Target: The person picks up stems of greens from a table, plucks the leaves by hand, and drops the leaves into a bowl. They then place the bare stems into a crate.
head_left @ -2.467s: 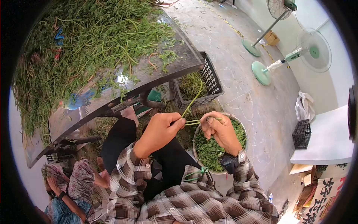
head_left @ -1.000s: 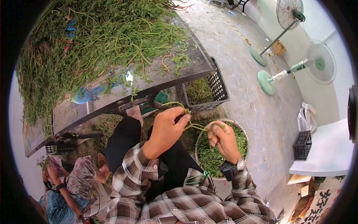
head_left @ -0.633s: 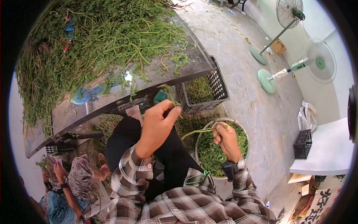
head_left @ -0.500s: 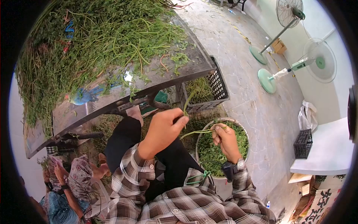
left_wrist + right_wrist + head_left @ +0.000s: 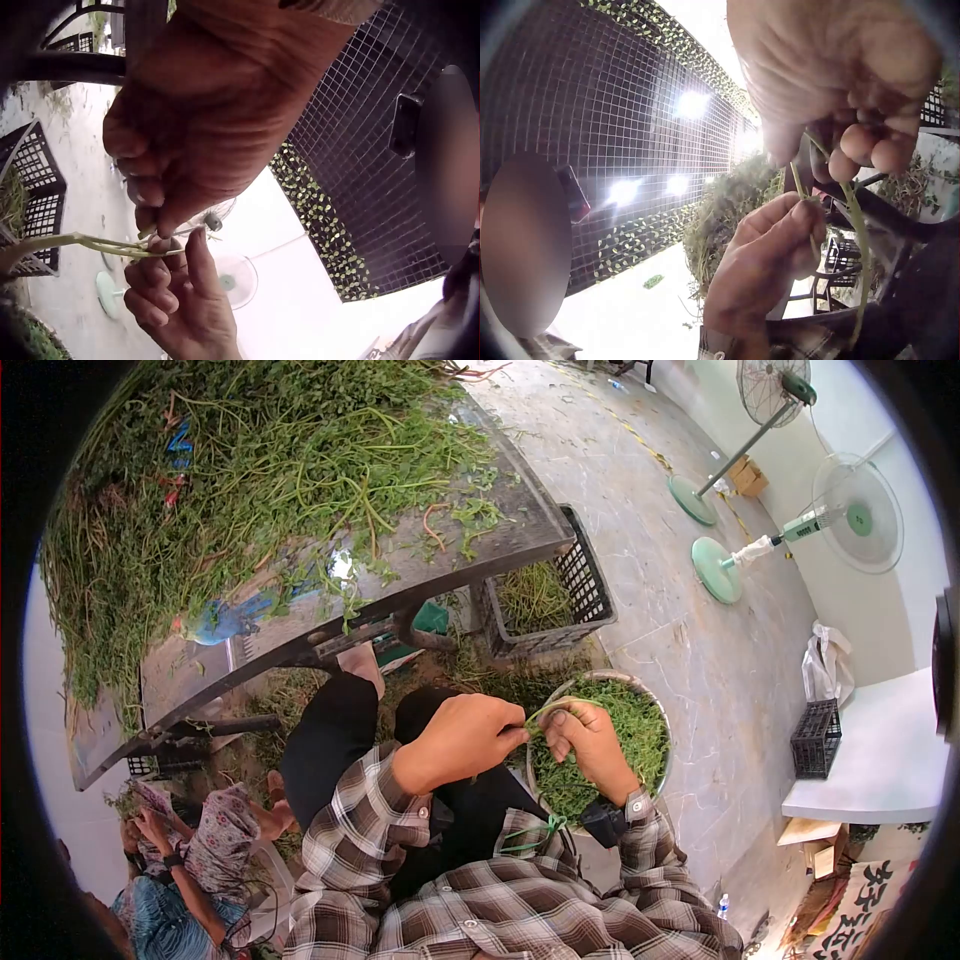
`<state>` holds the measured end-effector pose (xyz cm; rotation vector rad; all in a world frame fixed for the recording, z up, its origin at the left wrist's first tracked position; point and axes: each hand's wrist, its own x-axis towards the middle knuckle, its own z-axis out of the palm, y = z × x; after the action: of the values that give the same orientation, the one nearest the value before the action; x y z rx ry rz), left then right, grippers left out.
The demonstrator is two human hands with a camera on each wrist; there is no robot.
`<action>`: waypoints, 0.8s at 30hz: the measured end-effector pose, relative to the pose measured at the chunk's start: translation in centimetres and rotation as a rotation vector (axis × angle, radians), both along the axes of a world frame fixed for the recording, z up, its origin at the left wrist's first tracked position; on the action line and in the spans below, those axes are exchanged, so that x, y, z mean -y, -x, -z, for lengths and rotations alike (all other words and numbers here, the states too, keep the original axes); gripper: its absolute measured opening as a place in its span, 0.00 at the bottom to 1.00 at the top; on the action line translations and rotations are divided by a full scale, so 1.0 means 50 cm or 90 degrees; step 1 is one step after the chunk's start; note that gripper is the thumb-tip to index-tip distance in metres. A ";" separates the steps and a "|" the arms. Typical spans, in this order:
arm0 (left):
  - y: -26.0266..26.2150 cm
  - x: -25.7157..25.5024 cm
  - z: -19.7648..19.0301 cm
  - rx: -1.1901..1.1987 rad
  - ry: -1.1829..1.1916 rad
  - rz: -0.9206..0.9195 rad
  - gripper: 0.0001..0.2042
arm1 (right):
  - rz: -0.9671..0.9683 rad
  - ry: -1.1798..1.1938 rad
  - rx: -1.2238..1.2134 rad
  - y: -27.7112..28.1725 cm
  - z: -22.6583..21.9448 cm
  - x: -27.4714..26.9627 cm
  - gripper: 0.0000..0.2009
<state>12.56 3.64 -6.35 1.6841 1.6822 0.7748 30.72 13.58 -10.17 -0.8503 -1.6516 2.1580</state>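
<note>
Both your hands are busy on one green stem, held in front of you above your lap and the near edge of the basket. Your left hand pinches a thin piece between thumb and forefinger; your right hand has its fingers curled round the stem, part of which arches over them in the head view. The fingertips of the two hands are close together; whether they touch you cannot tell for certain. In the left wrist view the stem runs out to one side, thicker there and splitting into thinner strands near your fingers.

Expect it to weigh next to nothing. It bends readily, so it is likely springy and soft rather than stiff, and a sharp bend or hard squeeze would probably crush or snap it. Fresh cut ends may be damp and a little slippery; the pictures don't show how wet it is. The surest hold is likely a light thumb-and-forefinger pinch on the firm bare stalk, just either side of the split, rather than on the thin strands.

More greens lie heaped on the counter, with cut stems in the crate beside it.
</note>
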 end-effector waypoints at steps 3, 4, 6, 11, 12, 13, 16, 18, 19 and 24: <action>-0.001 0.002 -0.003 -0.015 0.025 0.005 0.10 | 0.004 0.008 0.000 0.003 0.002 -0.001 0.11; -0.001 0.002 -0.004 -0.014 0.026 0.005 0.10 | 0.011 0.015 0.004 0.004 0.000 -0.001 0.11; -0.001 0.003 -0.005 -0.003 0.046 0.021 0.09 | 0.017 0.024 0.011 0.008 -0.004 -0.002 0.11; -0.002 0.002 -0.001 -0.006 0.057 0.043 0.09 | 0.025 0.034 0.040 0.012 0.003 -0.006 0.10; -0.003 0.001 -0.001 0.000 0.065 0.040 0.09 | 0.020 0.031 0.041 0.012 0.006 -0.008 0.10; -0.004 -0.002 0.000 -0.001 0.064 0.042 0.09 | 0.015 0.027 0.042 0.013 0.008 -0.011 0.10; -0.005 -0.004 0.004 -0.011 0.056 0.020 0.09 | 0.036 0.039 0.035 0.012 0.017 -0.017 0.10; -0.004 -0.003 0.006 -0.019 0.018 -0.034 0.09 | 0.049 0.036 0.043 0.011 0.024 -0.022 0.10; -0.004 -0.003 0.007 -0.017 0.019 -0.033 0.09 | 0.061 0.033 0.050 0.009 0.028 -0.025 0.10; -0.001 -0.003 0.002 -0.033 0.048 -0.040 0.09 | 0.117 -0.023 0.078 0.009 0.047 -0.071 0.09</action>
<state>12.61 3.81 -6.44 1.6185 1.7858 0.6928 30.26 17.14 -12.51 -1.0969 -1.5943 1.9823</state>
